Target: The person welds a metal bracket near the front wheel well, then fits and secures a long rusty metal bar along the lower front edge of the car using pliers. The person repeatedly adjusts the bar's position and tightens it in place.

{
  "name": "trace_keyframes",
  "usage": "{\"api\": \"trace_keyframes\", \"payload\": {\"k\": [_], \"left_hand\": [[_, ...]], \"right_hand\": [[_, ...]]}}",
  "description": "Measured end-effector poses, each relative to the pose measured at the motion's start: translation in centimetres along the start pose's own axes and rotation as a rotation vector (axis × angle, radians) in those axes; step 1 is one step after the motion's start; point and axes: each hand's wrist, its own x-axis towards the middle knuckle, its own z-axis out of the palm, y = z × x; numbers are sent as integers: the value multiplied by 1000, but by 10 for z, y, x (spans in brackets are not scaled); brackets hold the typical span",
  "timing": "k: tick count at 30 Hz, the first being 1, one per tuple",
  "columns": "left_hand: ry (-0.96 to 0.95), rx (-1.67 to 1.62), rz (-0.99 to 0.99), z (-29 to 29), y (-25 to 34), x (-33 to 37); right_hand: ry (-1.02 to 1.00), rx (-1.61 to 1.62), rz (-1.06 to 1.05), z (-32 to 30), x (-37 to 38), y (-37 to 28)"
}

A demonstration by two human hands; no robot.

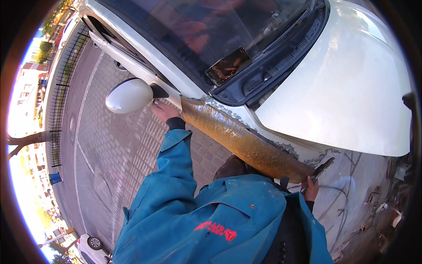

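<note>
"hands first: what is the right one doing?"

"the bare right hand (311, 190) is closed around a slim, black, elongated object (324, 168), just beside the lower right end of a long, curved, rust-brown panel (237, 138)."

"where does that panel lie?"

"along the side of a white car (343, 88), slanting from near the rounded white side mirror (129, 95) down to the right hand. chipped grey patches (288, 149) show on the bodywork next to it."

"and the left hand (165, 111)?"

"near the panel's upper left end, just below the mirror's black stalk (159, 90), with a dark ribbed cuff (176, 123) at the wrist. i can't tell whether its fingers are apart or together, or whether they touch anything; the tips are too small to make out."

"anything on the glass side?"

"a black, rectangular phone (227, 66) with a reflecting screen, at the lower corner of the dark windshield (184, 39)."

"what about the person and the ground?"

"a teal work jacket (211, 211) with a red emblem (230, 234) on it, above grey block paving (118, 132). a second white car (85, 246) stands well apart at the lower left, and a black railing fence (66, 79) runs at the upper left."
</note>
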Motion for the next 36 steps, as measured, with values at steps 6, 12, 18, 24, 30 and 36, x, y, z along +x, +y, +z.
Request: {"api": "trace_keyframes", "payload": {"k": [6, 12, 18, 24, 30, 36], "left_hand": [[197, 232, 5, 46, 56, -20], [147, 79, -52, 44, 77, -21], [139, 50, -24, 47, 71, -16], [117, -20, -63, 50, 67, -15], [40, -117, -165, 46, 72, -15], [-178, -353, -147, 39, 59, -10]], "right_hand": [[40, 125, 7, 8, -10, 7], [21, 61, 4, 8, -13, 0], [22, 43, -23, 12, -19, -13], [-19, -6, -44, 3, -28, -11], [-8, 39, -44, 1, -32, -10], [-25, 48, -55, 4, -34, -12]]}}
